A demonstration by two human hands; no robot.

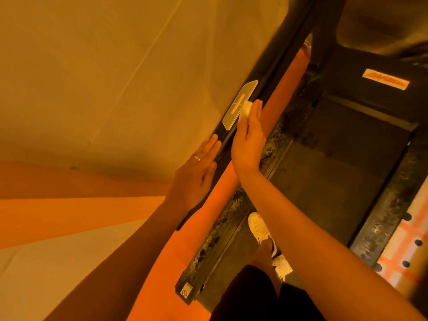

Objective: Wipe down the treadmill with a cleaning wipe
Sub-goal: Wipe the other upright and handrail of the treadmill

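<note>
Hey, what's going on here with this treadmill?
A person standing on the treadmill is cleaning its handrail. The right hand presses a white wipe against the rail with straight fingers, right beside a pale label. The left hand rests flat on the rail lower down.

Dim, heavy orange cast throughout. Soft focus, compression smear. Strong wide-angle bending toward borders. Top right corner near black, blurred. Brightest on wall (pixel 92 66); treadmill deck (pixel 335 181) sunk in shadow.
</note>
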